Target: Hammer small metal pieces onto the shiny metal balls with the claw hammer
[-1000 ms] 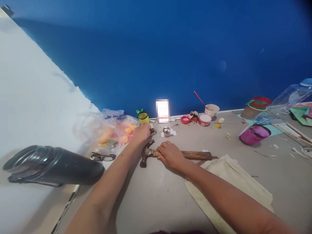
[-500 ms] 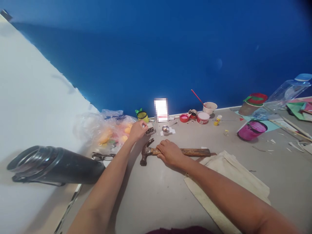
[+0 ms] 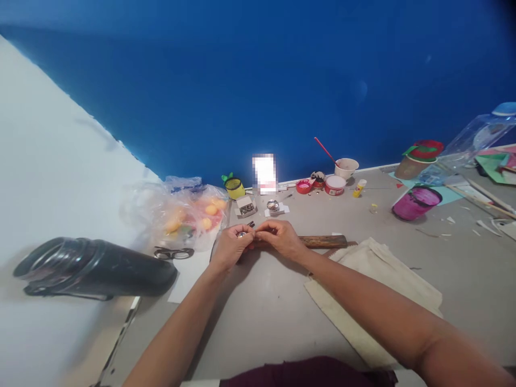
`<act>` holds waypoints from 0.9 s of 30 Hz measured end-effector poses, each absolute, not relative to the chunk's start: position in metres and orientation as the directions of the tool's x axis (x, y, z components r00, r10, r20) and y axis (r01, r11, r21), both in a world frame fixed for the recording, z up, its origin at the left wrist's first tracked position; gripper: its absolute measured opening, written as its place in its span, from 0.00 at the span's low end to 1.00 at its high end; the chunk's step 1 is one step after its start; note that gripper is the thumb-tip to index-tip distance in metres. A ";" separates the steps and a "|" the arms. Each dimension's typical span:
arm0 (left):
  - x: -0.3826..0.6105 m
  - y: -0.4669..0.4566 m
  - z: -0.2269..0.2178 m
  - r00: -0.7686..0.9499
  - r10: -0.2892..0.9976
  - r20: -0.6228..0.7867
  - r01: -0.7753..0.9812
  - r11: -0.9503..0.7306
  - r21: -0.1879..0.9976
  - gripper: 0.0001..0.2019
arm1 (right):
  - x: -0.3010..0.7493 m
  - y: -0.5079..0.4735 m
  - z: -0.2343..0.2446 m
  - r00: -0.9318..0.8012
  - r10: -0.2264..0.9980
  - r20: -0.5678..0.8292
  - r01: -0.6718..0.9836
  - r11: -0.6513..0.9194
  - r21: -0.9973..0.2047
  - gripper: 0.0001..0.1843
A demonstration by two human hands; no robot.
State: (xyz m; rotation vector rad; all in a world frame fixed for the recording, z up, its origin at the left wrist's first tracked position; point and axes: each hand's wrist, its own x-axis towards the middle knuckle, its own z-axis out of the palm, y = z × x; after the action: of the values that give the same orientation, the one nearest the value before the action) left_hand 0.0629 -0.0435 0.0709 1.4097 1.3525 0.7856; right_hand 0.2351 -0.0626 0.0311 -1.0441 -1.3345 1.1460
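Observation:
My left hand (image 3: 231,247) is closed, with a small shiny metal piece (image 3: 242,235) showing between its thumb and fingers. Fingertips of my right hand (image 3: 281,240) are pinched together beside the left thumb; whatever they hold is too small to make out. Both hands are over a claw hammer (image 3: 325,242) lying on the table, its head mostly hidden and its wooden handle pointing right. Just beyond the hands is an open small box (image 3: 245,208) of dark, shiny little pieces. To its right a shiny round metal thing (image 3: 273,205) rests on white paper.
On the left lie a dark flask (image 3: 97,269), eyeglasses (image 3: 174,252) and a plastic bag (image 3: 193,209) with orange things. A beige cloth (image 3: 374,295) is by my right forearm. Along the blue wall stand a paper cup (image 3: 346,168), a glue stick (image 3: 359,188) and a pink cup (image 3: 417,203).
My left hand has come back from the small box toward me and now meets my right hand. The right hand has let go of the hammer handle and pinches its fingertips.

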 end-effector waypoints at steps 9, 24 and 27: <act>0.062 -0.055 0.071 0.342 0.891 -0.298 -0.207 0.380 0.901 0.18 | 0.236 -0.066 0.038 -0.025 0.995 0.096 -0.064 0.094 -0.993 0.09; 0.047 -0.074 0.071 0.237 0.971 -0.035 0.180 -0.008 0.984 0.23 | 0.242 -0.069 0.040 -0.383 0.920 -0.087 -0.409 -0.253 -0.877 0.22; 0.047 -0.073 0.067 0.230 0.971 -0.061 0.143 0.029 0.989 0.23 | 0.244 -0.065 0.036 -0.389 0.914 -0.115 -0.418 -0.287 -0.862 0.22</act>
State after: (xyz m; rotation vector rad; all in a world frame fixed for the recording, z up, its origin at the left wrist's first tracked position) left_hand 0.0473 -0.0730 0.0666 1.3780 1.1514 0.9313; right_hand 0.2437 -0.0652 0.0363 -0.7849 -0.9641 1.8193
